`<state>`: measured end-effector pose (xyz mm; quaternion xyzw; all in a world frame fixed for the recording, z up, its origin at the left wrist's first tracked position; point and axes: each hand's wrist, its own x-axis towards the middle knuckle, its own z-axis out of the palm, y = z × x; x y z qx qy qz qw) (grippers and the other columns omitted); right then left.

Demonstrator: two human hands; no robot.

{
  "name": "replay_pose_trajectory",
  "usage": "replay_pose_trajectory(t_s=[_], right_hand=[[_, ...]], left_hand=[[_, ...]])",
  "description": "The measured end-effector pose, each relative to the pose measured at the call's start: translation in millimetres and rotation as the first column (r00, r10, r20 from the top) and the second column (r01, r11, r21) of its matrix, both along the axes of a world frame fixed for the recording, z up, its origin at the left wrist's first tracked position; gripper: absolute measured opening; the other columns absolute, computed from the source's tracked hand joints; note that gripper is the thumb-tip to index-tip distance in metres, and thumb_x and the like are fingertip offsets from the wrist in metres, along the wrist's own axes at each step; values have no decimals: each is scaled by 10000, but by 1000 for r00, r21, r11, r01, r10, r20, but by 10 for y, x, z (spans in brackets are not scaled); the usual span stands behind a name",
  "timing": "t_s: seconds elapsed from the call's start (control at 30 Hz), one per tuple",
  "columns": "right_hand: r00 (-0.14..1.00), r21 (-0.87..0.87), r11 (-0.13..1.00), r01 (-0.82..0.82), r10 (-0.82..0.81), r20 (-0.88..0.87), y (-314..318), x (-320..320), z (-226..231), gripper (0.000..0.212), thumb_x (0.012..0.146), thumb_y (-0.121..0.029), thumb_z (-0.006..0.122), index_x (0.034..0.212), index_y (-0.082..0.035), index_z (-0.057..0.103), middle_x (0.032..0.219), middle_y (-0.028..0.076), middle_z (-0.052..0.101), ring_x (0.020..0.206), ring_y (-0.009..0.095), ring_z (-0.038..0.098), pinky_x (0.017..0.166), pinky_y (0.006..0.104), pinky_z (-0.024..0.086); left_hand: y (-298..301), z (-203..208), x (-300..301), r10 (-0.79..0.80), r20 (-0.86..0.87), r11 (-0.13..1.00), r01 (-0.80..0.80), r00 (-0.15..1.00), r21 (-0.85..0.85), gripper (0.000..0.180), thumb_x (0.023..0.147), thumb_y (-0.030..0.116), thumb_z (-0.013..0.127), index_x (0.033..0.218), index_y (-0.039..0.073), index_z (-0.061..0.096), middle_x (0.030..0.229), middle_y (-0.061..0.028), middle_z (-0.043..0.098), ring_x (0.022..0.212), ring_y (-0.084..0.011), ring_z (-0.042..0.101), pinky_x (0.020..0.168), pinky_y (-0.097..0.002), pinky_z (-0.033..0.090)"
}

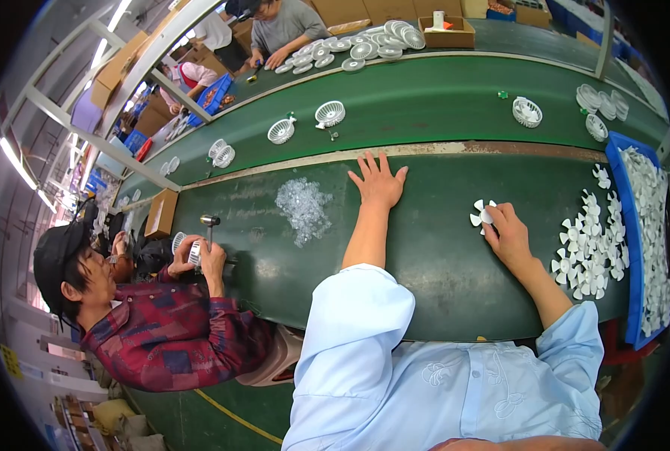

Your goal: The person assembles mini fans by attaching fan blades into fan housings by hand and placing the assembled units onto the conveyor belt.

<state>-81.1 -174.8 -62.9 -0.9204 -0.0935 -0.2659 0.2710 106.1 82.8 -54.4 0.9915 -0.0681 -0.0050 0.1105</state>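
Note:
My left hand (379,183) lies flat on the green worktop with its fingers spread, just short of the worn ledge beside the belt; it holds nothing. Between the fingers of my right hand (509,234) is a small white fan blade (481,213), with its blades sticking out past the fingertips. Right of that hand, a loose heap of white fan blades (592,248) is spread over the worktop. A pile of small clear plastic pieces (303,209) lies to the left of my left hand.
A blue bin (626,225) of white blades stands at the right edge. Beyond the ledge, a green conveyor belt (425,113) carries white round fan housings (329,114). At my left a co-worker (177,323) holds a white part and a power screwdriver (210,222). Stacked white grilles (380,41) lie across the belt.

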Motion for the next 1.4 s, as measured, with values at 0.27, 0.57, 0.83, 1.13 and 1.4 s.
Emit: replay_pose_trajectory(t_s=[0.27,0.57,0.83,1.13,1.4], right_hand=[[1000,26,1000,-1,1,0,-25,-17,34,322,794,-53,718,1103,-40,628,1019,123,582,801,302,635,672,370,521],[1000,57,998,12,-12,6,-6,-31,0,324,788,-62,727,1097,-53,630,996,103,578,804,286,629,677,362,514],[1000,72,997,15,-16,6,-22,-9,-14,329,785,-62,730,1099,-59,628,996,101,579,801,288,626,673,363,511],[1000,84,996,2,-2,5,-13,-7,8,324,787,-61,728,1096,-48,629,983,105,582,759,281,618,640,360,503],[999,149,989,2,3,-38,-54,-19,5,311,783,-50,727,1079,-41,633,977,106,585,664,251,603,593,344,492]], left_hand=[[-23,-119,-74,57,248,993,-29,967,-114,781,962,545,447,1540,82,200,1586,-238,170,1476,-402,124,1150,-636,84],[24,42,126,-57,-88,990,67,995,126,782,972,570,388,1534,65,185,1587,-254,124,1457,-466,115,1094,-705,152],[54,-327,-2,-80,310,997,78,948,19,655,965,475,468,1448,41,382,1516,-270,297,1404,-466,265,1088,-680,209],[406,1124,650,-555,-344,830,535,758,-160,620,888,430,600,1229,-86,558,1248,-257,594,1142,-367,578,948,-419,462],[290,1361,126,-506,126,849,518,853,-100,504,853,293,694,1247,-1,586,1266,-193,606,1152,-326,594,978,-407,463]])
